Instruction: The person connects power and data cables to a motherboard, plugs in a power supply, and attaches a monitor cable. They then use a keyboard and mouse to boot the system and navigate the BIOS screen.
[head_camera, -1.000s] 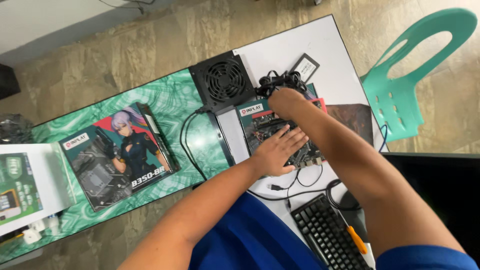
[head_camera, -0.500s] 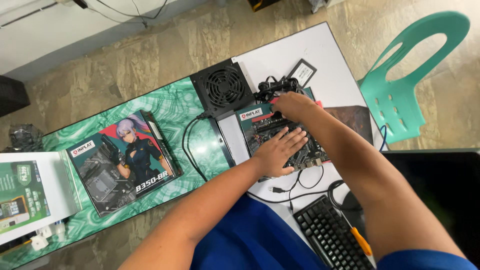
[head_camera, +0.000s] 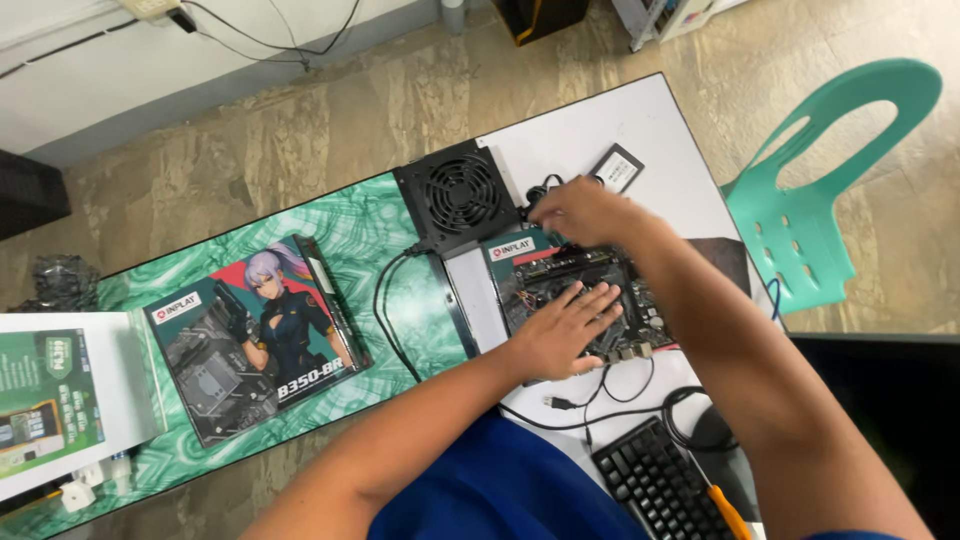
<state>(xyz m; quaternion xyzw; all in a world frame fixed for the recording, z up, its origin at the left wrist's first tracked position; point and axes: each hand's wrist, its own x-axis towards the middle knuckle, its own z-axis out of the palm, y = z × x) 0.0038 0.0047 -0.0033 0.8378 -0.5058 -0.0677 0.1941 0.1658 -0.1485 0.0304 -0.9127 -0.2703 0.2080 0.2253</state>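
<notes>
A dark motherboard (head_camera: 620, 290) lies on its flat box on the white table (head_camera: 640, 125). My left hand (head_camera: 563, 330) rests flat on the board's near edge, fingers spread, pressing it down. My right hand (head_camera: 580, 212) reaches over the board's far edge, fingers curled at a bundle of black cables (head_camera: 538, 192) beside the power supply; whether it grips a cable is hidden. A black power supply (head_camera: 460, 198) with a round fan grille sits just left of that hand.
A motherboard box (head_camera: 255, 335) with a drawn character lies on the green marbled mat (head_camera: 375, 215). A small black drive (head_camera: 617, 167) lies at the far side. Black keyboard (head_camera: 660, 485), orange-handled screwdriver (head_camera: 730, 510), green plastic chair (head_camera: 825, 190), green-and-white box (head_camera: 45, 405) at left.
My right hand has moved from the board's upper part out to the cables at its far edge. My left hand stays flat on the board. The view shifted slightly.
</notes>
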